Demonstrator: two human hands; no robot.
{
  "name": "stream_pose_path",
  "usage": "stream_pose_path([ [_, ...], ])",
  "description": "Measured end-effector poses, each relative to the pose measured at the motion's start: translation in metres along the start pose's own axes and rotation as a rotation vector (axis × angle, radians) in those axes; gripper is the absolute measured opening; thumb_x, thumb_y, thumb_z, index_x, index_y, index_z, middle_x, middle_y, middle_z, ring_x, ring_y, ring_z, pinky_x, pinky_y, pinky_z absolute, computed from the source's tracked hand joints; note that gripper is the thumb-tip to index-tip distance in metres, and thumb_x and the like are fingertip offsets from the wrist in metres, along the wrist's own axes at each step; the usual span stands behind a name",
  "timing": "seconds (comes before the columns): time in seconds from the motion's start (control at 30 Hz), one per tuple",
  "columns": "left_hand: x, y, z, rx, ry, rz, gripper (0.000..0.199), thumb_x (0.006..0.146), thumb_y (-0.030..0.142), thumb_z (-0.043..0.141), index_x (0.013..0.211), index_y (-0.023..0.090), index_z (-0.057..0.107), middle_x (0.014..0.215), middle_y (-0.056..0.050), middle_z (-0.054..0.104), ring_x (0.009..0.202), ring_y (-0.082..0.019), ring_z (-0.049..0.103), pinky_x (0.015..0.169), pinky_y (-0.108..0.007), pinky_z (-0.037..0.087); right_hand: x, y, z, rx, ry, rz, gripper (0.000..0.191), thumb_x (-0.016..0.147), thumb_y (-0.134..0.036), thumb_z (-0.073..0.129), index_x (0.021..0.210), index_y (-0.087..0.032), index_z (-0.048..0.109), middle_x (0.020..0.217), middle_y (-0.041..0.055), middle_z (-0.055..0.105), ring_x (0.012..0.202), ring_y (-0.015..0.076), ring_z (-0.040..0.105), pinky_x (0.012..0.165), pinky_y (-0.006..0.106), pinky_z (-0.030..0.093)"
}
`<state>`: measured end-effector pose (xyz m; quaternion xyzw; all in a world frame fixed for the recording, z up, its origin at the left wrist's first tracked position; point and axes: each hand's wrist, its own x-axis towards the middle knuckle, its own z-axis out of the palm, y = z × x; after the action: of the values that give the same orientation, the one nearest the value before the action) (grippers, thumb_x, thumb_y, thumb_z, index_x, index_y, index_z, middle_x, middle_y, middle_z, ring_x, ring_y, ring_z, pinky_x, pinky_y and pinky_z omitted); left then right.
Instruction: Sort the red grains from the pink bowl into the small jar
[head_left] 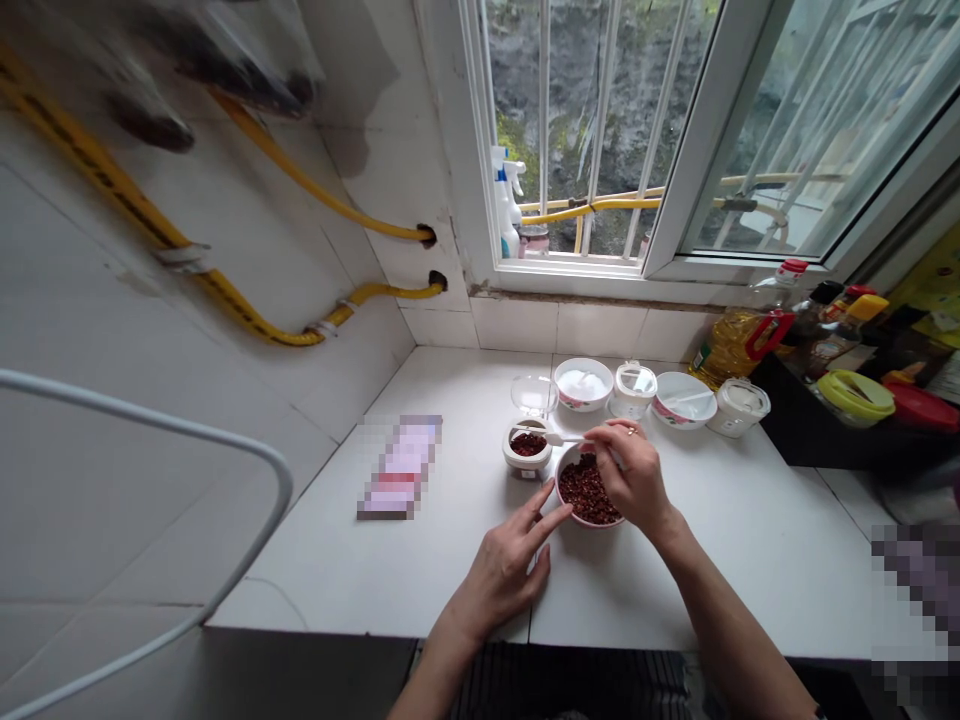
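Observation:
My right hand (628, 470) pinches the handle of a small white spoon (564, 438) above a bowl. The spoon's head points left, near the rim of a small white seasoning jar (527, 462), whose clear lid (535, 394) stands flipped up. Dark red flakes, like crushed chili, lie inside the jar. More of the same chili flakes (589, 490) fill much of the pink-rimmed bowl (598, 525). My left hand (517, 555) has its fingers spread, with fingertips at the bowl's left side. My right hand hides part of the bowl.
Behind stand a bowl of white powder (583, 384), a lidded jar (632, 388), another flowered bowl (684, 402) and a second closed jar (742, 408). An oil bottle (739, 335) and condiments stand at right. A pixelated pink object (401, 468) lies left on the white counter (315, 570).

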<state>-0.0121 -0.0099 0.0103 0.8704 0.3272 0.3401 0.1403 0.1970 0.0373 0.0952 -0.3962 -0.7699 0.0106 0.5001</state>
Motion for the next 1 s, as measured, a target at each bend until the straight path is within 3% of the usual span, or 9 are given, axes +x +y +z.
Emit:
stream_pose_path([
  [0.1,0.000,0.001,-0.001,0.000,0.000,0.003,0.067,0.089,0.005,0.045,0.152,0.026,0.037,0.158,-0.012,0.038,0.131,-0.024,0.056,0.100,-0.035,0.055,-0.005,0.009,-0.010,-0.053,0.026,0.143,0.019,0.088,-0.013,0.048,0.084,-0.023,0.063,0.067,0.0002,0.071,0.068,0.0199,0.066,0.082,0.038,0.050],
  [0.33,0.000,0.001,0.000,0.012,0.016,0.008,0.062,0.089,0.005,0.045,0.148,0.025,0.043,0.156,-0.013,0.040,0.128,-0.023,0.059,0.100,-0.034,0.055,-0.018,0.018,0.002,-0.086,-0.208,0.222,0.021,0.080,-0.011,0.048,0.072,-0.023,0.063,0.069,0.0015,0.072,0.066,0.0188,0.062,0.085,0.037,0.049],
  [0.5,0.001,0.002,-0.001,0.017,0.008,0.002,0.064,0.088,0.005,0.045,0.149,0.025,0.041,0.156,-0.012,0.041,0.129,-0.023,0.058,0.099,-0.033,0.056,-0.019,0.022,-0.001,-0.029,-0.134,0.382,0.021,0.082,-0.017,0.048,0.073,-0.024,0.066,0.069,0.0026,0.072,0.080,0.0225,0.066,0.083,0.036,0.049],
  [0.63,0.001,0.001,-0.002,0.011,0.011,-0.002,0.062,0.088,0.005,0.045,0.147,0.025,0.043,0.156,-0.013,0.040,0.132,-0.024,0.055,0.101,-0.035,0.054,-0.015,0.023,-0.009,0.112,-0.113,0.523,0.019,0.080,-0.020,0.048,0.071,-0.023,0.064,0.054,-0.0008,0.066,0.063,0.0194,0.064,0.077,0.033,0.050],
  [0.8,0.001,0.001,-0.002,0.018,0.005,0.002,0.064,0.088,0.005,0.045,0.149,0.026,0.041,0.156,-0.013,0.040,0.132,-0.024,0.055,0.100,-0.035,0.055,-0.013,0.021,-0.011,0.313,-0.088,0.683,0.016,0.078,-0.027,0.049,0.073,-0.021,0.063,0.052,-0.0015,0.065,0.051,0.0166,0.061,0.061,0.029,0.049],
  [0.9,0.001,0.002,-0.002,0.017,0.002,0.000,0.066,0.088,0.005,0.045,0.150,0.026,0.039,0.157,-0.012,0.040,0.133,-0.024,0.055,0.101,-0.035,0.055,-0.013,0.022,-0.009,0.316,-0.101,0.687,0.016,0.078,-0.026,0.049,0.073,-0.021,0.063,0.052,-0.0018,0.065,0.050,0.0167,0.061,0.058,0.028,0.049],
  [1.0,0.002,0.003,-0.002,0.018,0.000,0.002,0.067,0.088,0.005,0.045,0.151,0.026,0.038,0.157,-0.012,0.040,0.135,-0.024,0.053,0.102,-0.036,0.054,-0.015,0.023,-0.005,0.228,-0.169,0.587,0.017,0.078,-0.021,0.049,0.070,-0.022,0.063,0.053,-0.0019,0.065,0.053,0.0168,0.061,0.065,0.030,0.051],
])
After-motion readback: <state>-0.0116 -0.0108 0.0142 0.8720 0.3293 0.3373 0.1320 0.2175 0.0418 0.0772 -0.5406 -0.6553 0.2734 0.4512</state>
